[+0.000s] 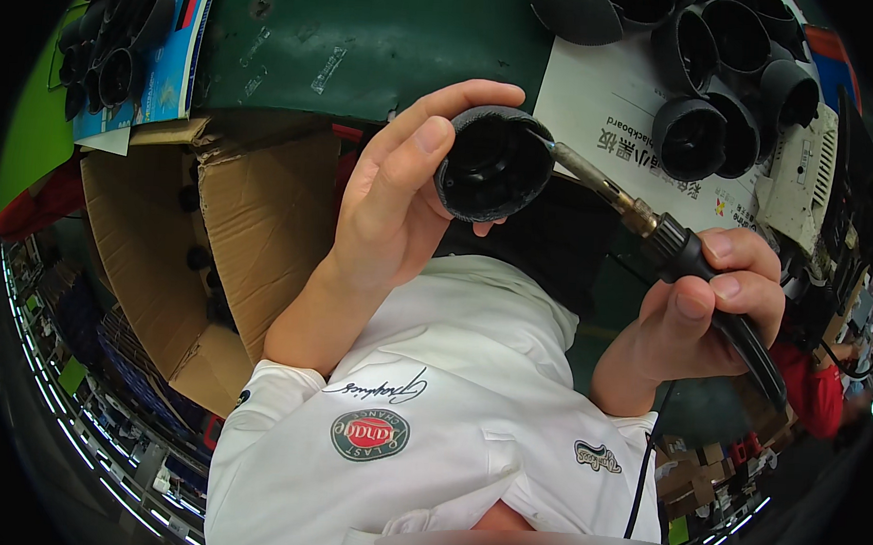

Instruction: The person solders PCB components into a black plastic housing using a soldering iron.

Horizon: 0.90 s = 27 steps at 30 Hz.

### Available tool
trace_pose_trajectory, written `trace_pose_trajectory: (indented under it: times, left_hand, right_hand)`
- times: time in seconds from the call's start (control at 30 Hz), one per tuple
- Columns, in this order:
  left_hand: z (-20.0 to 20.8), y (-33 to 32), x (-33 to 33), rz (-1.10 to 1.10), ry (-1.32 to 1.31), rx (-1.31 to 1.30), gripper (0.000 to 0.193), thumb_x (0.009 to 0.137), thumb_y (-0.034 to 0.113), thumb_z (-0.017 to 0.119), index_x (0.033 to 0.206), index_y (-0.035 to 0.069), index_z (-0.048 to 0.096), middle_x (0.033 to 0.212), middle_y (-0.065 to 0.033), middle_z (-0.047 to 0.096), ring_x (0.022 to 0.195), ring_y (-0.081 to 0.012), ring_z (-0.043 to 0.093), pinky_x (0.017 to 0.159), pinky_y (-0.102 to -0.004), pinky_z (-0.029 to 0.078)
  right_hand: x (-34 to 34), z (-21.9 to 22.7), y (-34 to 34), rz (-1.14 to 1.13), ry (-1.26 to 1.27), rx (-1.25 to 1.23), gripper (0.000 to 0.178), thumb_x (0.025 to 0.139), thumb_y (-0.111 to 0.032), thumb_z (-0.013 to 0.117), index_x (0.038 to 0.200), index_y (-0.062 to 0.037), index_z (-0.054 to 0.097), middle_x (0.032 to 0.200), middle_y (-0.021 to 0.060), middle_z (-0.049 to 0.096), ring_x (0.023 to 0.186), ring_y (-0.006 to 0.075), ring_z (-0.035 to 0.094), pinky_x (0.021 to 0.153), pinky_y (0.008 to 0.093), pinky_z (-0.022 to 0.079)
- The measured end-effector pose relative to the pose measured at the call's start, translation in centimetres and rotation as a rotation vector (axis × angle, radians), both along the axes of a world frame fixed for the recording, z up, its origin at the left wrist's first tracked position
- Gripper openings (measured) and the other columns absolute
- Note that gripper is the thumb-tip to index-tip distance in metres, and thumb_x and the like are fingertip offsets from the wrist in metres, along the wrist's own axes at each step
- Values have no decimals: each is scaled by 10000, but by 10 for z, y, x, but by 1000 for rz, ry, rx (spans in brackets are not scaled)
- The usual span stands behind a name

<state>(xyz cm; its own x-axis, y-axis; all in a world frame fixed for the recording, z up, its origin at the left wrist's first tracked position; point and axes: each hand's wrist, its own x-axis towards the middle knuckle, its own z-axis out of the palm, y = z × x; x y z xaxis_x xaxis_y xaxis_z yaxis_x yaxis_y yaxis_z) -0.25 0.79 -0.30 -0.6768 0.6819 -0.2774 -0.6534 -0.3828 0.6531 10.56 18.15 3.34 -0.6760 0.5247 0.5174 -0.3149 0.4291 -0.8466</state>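
Note:
My left hand (402, 164) grips a black cup-shaped part (489, 192) around its side, its hollow opening facing me. My right hand (713, 299) is closed around the black handle of a soldering iron (634, 213). The iron's metal barrel points up and left, and its tip meets the rim of the cup-shaped part at the upper right. Whether the tip presses on the edge or sits just inside it, I cannot tell.
Several similar black cups (691, 137) stand on a white printed sheet (586, 94) at the far right, beside a beige device (801, 181). More black parts (119, 74) rest on a blue sheet at left. An open cardboard box (263, 226) holds some below the green table (369, 36).

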Motion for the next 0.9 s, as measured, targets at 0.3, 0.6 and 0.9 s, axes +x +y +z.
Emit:
trace_pose_trajectory:
  times: [0.3, 0.6, 0.9]
  left_hand:
    - [1, 0, 0, 5, 18, -25, 452, 922, 289, 441, 1241, -28, 476, 963, -78, 629, 745, -104, 614, 574, -225, 489]
    - [0, -1, -2, -10, 15, -47, 448, 914, 278, 450, 1233, -35, 481, 942, -72, 636, 740, -93, 614, 570, -214, 486]
    - [-1, 0, -4, -12, 20, 0, 481, 907, 301, 449, 1243, -44, 465, 941, -90, 634, 727, -115, 619, 564, -230, 488]
  right_hand:
    - [-3, -2, 2, 21, -11, 33, 349, 657, -151, 836, 832, -94, 539, 841, 126, 599, 695, 159, 588, 579, 221, 464]
    - [-1, -2, 2, 26, -16, 32, 335, 654, -107, 831, 834, -90, 550, 841, 127, 600, 699, 165, 595, 595, 237, 483]
    - [7, 10, -1, 105, -76, 30, 352, 651, -56, 820, 862, -99, 542, 870, 117, 580, 705, 154, 585, 595, 218, 482]
